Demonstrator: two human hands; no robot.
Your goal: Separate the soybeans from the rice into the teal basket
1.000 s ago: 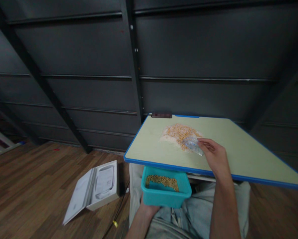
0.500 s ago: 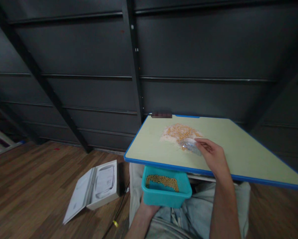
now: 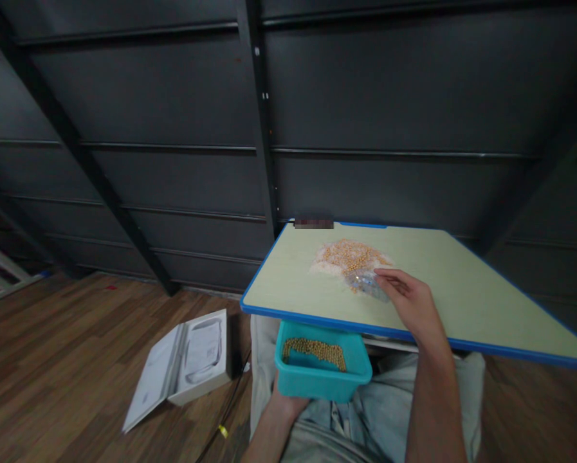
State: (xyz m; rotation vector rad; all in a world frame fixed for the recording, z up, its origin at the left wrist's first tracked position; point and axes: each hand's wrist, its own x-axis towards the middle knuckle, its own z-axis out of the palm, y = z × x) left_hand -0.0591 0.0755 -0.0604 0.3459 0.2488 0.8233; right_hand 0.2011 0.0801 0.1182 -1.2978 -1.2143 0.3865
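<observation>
On the pale tabletop [image 3: 462, 283] lies a spread pile of yellow beans [image 3: 353, 254] mixed with white grains [image 3: 324, 268]. My right hand [image 3: 406, 292] pinches the edge of a clear plastic piece [image 3: 369, 284], perhaps a cup or lid, tilted against the near side of the pile. Its exact shape is hard to make out. Below the table's front edge, my left hand [image 3: 288, 404] grips a turquoise plastic tub [image 3: 317, 384] from its left underside; most of the fingers are hidden. Greenish-yellow beans [image 3: 317, 350] lie inside the tub.
The table has a blue rim [image 3: 312, 318], with a blurred dark object [image 3: 313, 224] at its far edge. A dark panelled wall [image 3: 389, 96] stands behind. An open white box [image 3: 204, 360] and a cable [image 3: 228, 405] lie on the wooden floor at left.
My right hand has shifted very slightly left with the clear plastic piece, which now sits a little lower and flatter against the pile. My left hand and the tub look still.
</observation>
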